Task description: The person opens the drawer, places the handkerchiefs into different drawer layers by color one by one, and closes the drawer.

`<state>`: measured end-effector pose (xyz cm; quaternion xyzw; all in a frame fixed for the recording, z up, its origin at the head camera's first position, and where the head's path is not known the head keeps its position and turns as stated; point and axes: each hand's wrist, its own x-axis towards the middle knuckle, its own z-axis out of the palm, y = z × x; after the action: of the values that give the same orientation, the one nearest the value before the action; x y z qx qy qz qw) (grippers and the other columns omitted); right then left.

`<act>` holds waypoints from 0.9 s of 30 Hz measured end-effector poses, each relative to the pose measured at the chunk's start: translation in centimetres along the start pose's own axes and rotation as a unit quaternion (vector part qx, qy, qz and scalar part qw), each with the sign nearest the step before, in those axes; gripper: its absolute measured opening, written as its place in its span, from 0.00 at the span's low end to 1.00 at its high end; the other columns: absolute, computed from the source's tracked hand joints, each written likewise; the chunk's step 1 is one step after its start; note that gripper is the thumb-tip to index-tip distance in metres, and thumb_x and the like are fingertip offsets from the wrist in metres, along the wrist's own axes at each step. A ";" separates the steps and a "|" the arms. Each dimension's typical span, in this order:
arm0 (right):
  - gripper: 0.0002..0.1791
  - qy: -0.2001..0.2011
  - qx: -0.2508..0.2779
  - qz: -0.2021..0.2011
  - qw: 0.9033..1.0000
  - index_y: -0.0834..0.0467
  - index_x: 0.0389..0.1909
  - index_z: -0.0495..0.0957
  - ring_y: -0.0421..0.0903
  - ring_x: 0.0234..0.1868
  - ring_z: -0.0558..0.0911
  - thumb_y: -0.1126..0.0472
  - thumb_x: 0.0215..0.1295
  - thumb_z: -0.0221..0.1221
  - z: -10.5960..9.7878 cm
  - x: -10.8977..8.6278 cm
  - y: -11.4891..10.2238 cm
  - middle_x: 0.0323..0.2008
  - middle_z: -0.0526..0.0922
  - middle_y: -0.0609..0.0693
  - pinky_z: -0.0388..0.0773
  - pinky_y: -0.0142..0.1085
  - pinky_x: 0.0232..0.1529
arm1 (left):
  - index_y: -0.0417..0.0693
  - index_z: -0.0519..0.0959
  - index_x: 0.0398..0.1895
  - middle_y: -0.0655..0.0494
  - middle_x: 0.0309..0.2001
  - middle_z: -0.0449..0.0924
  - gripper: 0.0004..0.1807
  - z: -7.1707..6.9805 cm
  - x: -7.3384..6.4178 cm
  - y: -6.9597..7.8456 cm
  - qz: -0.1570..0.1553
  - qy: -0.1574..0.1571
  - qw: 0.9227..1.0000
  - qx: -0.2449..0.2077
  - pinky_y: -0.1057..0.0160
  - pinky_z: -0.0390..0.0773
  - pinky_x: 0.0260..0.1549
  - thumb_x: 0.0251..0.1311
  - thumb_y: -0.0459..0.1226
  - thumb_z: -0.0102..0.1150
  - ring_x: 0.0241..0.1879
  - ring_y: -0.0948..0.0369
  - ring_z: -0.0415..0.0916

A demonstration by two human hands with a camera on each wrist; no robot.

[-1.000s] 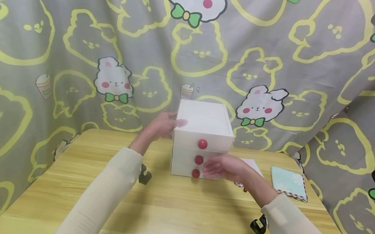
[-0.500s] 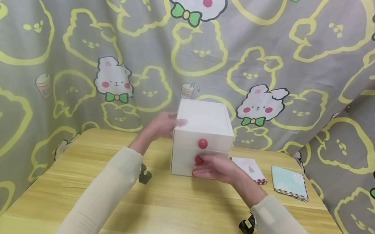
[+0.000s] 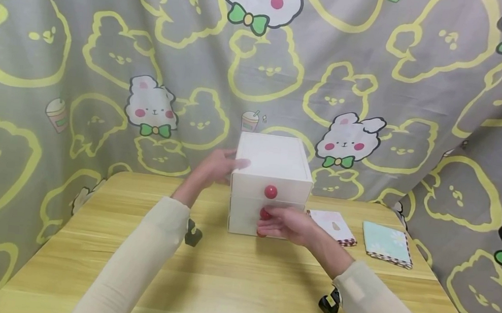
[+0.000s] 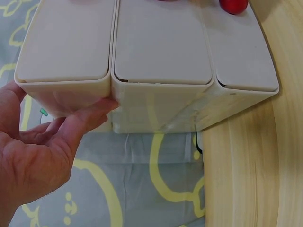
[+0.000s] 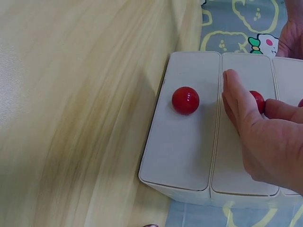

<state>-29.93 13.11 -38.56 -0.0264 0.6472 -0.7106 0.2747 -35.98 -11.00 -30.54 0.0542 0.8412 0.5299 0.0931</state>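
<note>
A white three-drawer cabinet [image 3: 274,156] with round red knobs stands at the far middle of the table, its drawers closed. My left hand [image 3: 219,166] presses on its upper left edge, one digit on top and the others along the side. In the left wrist view, my left hand [image 4: 47,151] lies against the side of the top drawer [image 4: 66,42]. My right hand [image 3: 290,224] pinches the red middle knob [image 3: 265,213] between thumb and fingers. The right wrist view shows the middle knob [image 5: 257,101] partly hidden by my right hand [image 5: 270,137], beside the uncovered bottom knob [image 5: 185,100].
Right of the cabinet, a white folded cloth [image 3: 331,225] and a mint-green folded cloth [image 3: 387,244] lie on the wooden table [image 3: 228,286]. A grey patterned curtain [image 3: 197,59] hangs close behind the cabinet. Black wrist cameras hang below both sleeves.
My right hand has moved left across the cabinet front and taken hold of the middle knob, uncovering the white cloth. The left hand and the cabinet have stayed in place.
</note>
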 end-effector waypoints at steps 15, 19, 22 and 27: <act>0.28 0.031 0.006 -0.009 0.999 0.72 0.66 0.64 0.68 0.62 0.79 0.57 0.76 0.54 0.1 -0.1 0.5 0.62 0.73 0.76 0.85 0.50 0.56 | 0.59 0.57 0.80 0.44 0.78 0.60 0.44 0.0 -0.2 0.1 -0.006 -0.002 1.000 -0.014 0.52 0.88 0.51 0.65 0.52 0.66 0.64 0.46 0.76; 0.27 0.036 0.007 -0.009 0.999 0.73 0.65 0.65 0.68 0.59 0.81 0.58 0.76 0.55 0.2 -0.1 0.5 0.60 0.75 0.76 0.85 0.51 0.56 | 0.59 0.58 0.80 0.44 0.77 0.62 0.44 0.0 -0.1 0.0 -0.004 -0.001 1.000 -0.011 0.51 0.87 0.51 0.64 0.53 0.66 0.64 0.46 0.75; 0.24 0.044 0.012 -0.007 0.999 0.72 0.63 0.67 0.65 0.56 0.84 0.59 0.76 0.55 0.4 -0.1 0.4 0.56 0.78 0.74 0.84 0.51 0.57 | 0.59 0.58 0.80 0.45 0.77 0.61 0.44 0.0 0.0 -0.1 -0.003 -0.001 1.000 -0.007 0.50 0.87 0.52 0.64 0.53 0.66 0.64 0.45 0.76; 0.23 0.047 0.015 -0.008 0.999 0.73 0.62 0.69 0.63 0.53 0.85 0.60 0.75 0.55 0.6 -0.2 0.4 0.54 0.80 0.74 0.81 0.53 0.61 | 0.57 0.57 0.80 0.44 0.78 0.59 0.44 0.1 -0.2 -0.1 0.001 0.002 1.000 -0.004 0.49 0.87 0.52 0.65 0.53 0.65 0.63 0.45 0.76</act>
<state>-29.37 12.66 -38.79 0.0059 0.6483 -0.7230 0.2385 -35.81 -11.04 -30.69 0.0535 0.8394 0.5332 0.0912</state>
